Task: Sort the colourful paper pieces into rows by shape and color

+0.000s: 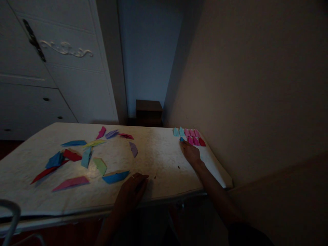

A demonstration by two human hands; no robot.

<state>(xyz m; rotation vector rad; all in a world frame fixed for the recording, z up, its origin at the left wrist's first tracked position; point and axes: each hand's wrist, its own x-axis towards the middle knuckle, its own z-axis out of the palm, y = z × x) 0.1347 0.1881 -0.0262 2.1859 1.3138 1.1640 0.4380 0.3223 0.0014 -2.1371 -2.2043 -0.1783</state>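
My right hand (191, 153) reaches to the table's far right, its fingers closed on a small blue folded paper piece (181, 139). That piece sits at the left end of a row with magenta folded papers (193, 140) and a red one (202, 142). Behind them stands another row of light blue (181, 131) and pink folded papers (192, 133). Near the front edge my left hand (133, 187) rests with curled fingers and nothing visible in them. Just left of it lies a flat, boat-shaped blue folded paper (116, 177).
Loose folded papers in several colours, among them a pink one (71, 183), a green one (99, 166) and a purple one (133, 149), lie across the left of the white table (159, 153). A wall (243, 102) borders the right side; a white cabinet (77, 85) stands behind left.
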